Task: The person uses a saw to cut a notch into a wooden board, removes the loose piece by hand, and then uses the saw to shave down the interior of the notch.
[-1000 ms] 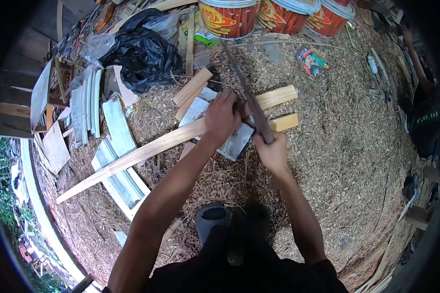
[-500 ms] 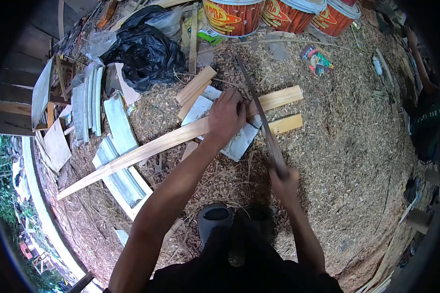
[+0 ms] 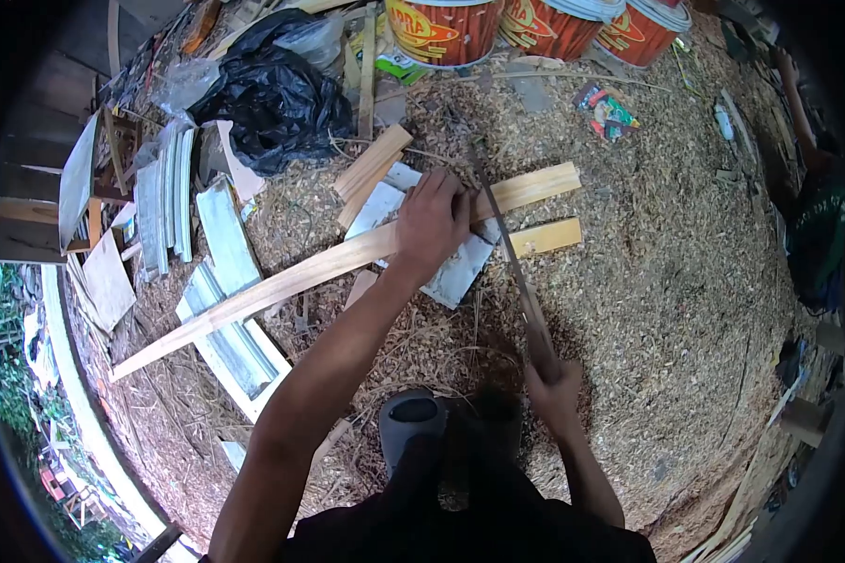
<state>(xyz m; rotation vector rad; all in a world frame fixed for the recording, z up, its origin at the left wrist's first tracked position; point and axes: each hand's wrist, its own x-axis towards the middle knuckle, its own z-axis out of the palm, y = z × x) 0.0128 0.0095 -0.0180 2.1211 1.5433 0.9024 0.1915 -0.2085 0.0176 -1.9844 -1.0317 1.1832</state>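
Note:
A long wooden board [image 3: 282, 282] lies slantwise over a whitish block [image 3: 458, 275] on the ground. My left hand [image 3: 432, 220] is closed over the board above the block, pressing it down. In my right hand [image 3: 554, 389] is the handle of a handsaw [image 3: 509, 242]. Its narrow blade crosses the board just right of my left hand, its tip pointing away from me. Below the board's right end sits a short yellowish wood piece [image 3: 546, 236], close to the blade. Another short wood piece [image 3: 376, 161] leans by the block's upper left.
Wood shavings cover the ground [image 3: 667, 310]. Paint buckets [image 3: 443, 36] stand at the top, with a black plastic bag [image 3: 277, 98] to their left. Pale moulding pieces [image 3: 230, 338] lie at left. Another person [image 3: 817, 225] is at the right edge.
My right hand has drawn the saw back toward my body and slightly right. The left hand and the board stay in nearly the same place.

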